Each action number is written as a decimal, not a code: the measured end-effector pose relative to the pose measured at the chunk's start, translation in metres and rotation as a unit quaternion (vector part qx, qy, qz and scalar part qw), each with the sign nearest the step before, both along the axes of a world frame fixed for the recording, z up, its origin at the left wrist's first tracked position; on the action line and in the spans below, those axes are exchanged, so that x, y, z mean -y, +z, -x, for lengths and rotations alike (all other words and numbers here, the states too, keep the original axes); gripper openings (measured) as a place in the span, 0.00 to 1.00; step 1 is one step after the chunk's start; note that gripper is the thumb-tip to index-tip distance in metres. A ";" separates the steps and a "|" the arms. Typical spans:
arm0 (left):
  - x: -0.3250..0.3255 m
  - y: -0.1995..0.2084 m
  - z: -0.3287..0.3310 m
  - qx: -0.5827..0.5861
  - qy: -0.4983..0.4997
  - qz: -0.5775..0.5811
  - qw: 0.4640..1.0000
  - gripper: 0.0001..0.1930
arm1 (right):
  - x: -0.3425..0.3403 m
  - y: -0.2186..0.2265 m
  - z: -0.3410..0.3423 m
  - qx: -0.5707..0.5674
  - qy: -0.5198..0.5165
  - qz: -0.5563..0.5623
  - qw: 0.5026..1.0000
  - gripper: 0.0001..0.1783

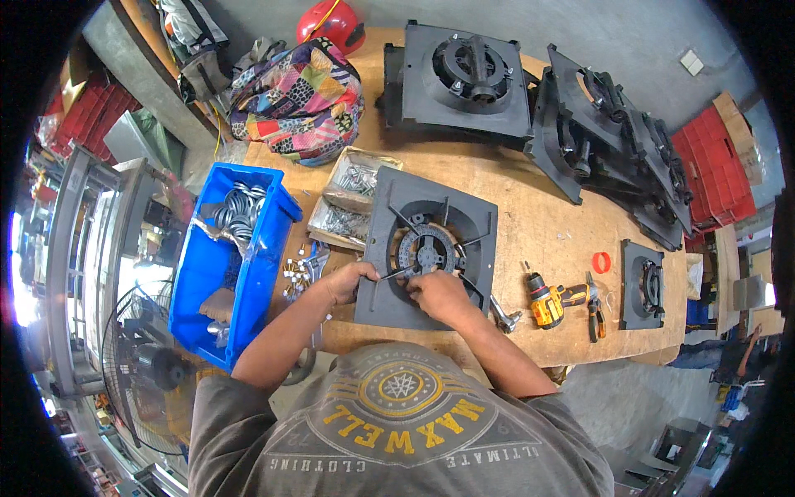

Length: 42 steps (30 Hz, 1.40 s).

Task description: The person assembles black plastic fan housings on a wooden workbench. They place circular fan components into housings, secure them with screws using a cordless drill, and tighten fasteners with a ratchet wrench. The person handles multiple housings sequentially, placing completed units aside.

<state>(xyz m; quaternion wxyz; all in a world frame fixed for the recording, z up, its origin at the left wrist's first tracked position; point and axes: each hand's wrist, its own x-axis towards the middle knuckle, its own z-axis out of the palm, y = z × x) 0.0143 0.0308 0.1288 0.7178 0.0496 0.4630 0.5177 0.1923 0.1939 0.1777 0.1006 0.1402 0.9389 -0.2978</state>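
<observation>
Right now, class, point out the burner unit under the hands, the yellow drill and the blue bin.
Burner unit (426,249): head view, its round centre.
Yellow drill (547,311): head view, its body.
Blue bin (264,269): head view, right side wall.

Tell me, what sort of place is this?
Probably a workshop: the wooden table holds a yellow drill, pliers and a pile of dark burner frames.

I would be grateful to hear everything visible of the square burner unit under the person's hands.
The burner unit is dark grey and looks metallic: a square plate with a round recess, narrow bars reaching inward and a ring-shaped burner head in the middle. It lies slightly turned on the wooden table, beside an open box of small hardware. The left hand is at its left side, the right hand over its near part; exact contact is unclear.
</observation>
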 end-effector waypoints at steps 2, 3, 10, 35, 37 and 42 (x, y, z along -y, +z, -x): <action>0.004 -0.003 -0.003 0.002 0.003 -0.014 1.000 0.18 | -0.002 0.002 0.001 0.003 0.001 0.008 1.000 0.10; 0.005 -0.004 -0.004 -0.003 0.004 -0.009 1.000 0.17 | -0.002 0.003 0.001 -0.003 0.003 0.006 1.000 0.10; 0.014 -0.020 -0.004 -0.050 -0.001 0.029 0.998 0.13 | -0.004 0.004 0.005 0.024 0.008 -0.021 0.999 0.12; -0.023 0.011 0.026 -0.146 -0.023 -0.029 0.989 0.24 | -0.084 0.015 0.029 -0.127 -0.180 0.044 0.974 0.11; -0.020 0.006 0.027 -0.113 -0.007 -0.038 0.993 0.25 | -0.082 0.010 0.041 -0.142 -0.201 0.049 0.968 0.10; -0.009 -0.006 0.022 -0.144 -0.031 -0.028 0.989 0.27 | -0.071 -0.008 0.061 -0.185 -0.223 0.102 0.952 0.11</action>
